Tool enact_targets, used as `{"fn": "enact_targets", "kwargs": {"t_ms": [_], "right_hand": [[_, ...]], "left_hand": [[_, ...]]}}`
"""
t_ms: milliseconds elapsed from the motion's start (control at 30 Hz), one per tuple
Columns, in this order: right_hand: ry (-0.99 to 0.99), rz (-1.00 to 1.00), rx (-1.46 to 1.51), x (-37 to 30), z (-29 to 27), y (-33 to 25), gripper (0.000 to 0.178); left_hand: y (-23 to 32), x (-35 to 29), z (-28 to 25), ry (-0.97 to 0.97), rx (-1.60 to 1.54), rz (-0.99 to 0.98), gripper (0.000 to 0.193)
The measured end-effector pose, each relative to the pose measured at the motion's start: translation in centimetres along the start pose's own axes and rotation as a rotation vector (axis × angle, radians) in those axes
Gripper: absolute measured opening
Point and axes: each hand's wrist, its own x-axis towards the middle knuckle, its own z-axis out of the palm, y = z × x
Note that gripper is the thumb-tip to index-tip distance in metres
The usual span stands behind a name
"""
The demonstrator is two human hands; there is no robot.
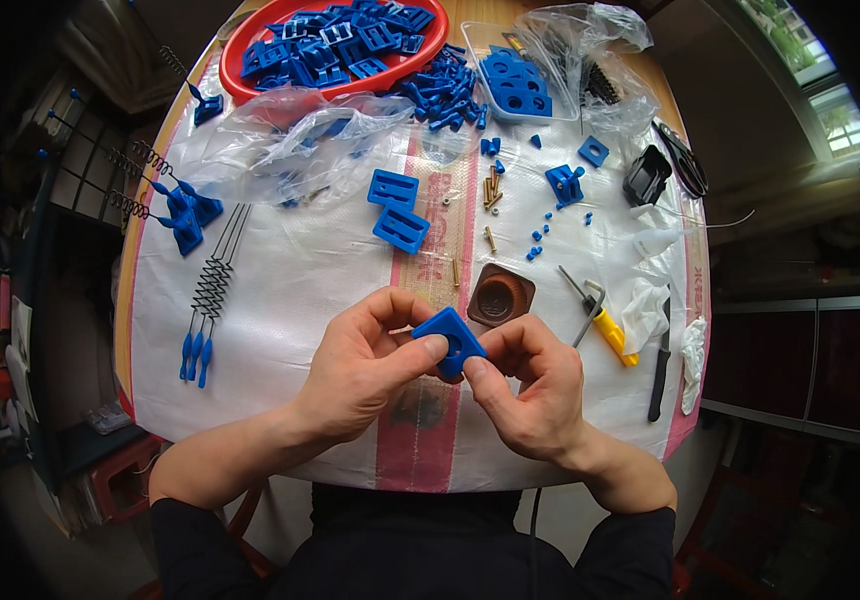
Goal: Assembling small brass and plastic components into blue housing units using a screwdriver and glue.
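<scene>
Between my two hands is a blue plastic plate (444, 327) with a round hole, tilted and held above the near middle of the table. My left hand (365, 350) pinches its left side, thumb on the face beside the hole. At the lower right edge, my right hand (532, 385) grips it between thumb and fingers; some fingertips are hidden behind it. Just beyond sits a brown square dish (501, 295) with a round hollow. Two blue slotted plates (400, 229) lie farther off, and brass screws (491, 190) are scattered right of them.
A red basin (233, 75) heaped with blue parts stands at the far left, beside a clear tub (565, 100). Coiled black springs with blue handles (205, 345) lie left. A yellow-handled screwdriver (610, 335), hex key (590, 310), knife (659, 380) and scissors (688, 165) lie right.
</scene>
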Motion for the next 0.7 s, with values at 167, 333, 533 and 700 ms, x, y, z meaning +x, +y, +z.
{"fn": "enact_targets", "kwargs": {"t_ms": [167,333,533,700], "right_hand": [[-0.007,0.040,0.008,0.03,-0.15,0.09,0.016],[0.000,0.078,0.044,0.02,-0.24,-0.06,0.017],[0.007,-0.025,0.030,0.21,0.01,-0.31,0.021],[-0.002,-0.005,0.019,0.11,0.10,-0.13,0.022]], "left_hand": [[-0.03,-0.01,-0.17,0.012,0.046,0.004,0.022],[-0.09,-0.13,-0.44,0.007,0.112,-0.001,0.022],[-0.29,-0.01,-0.20,0.013,0.028,0.047,0.025],[-0.51,0.05,-0.21,0.016,0.008,0.058,0.027]]}}
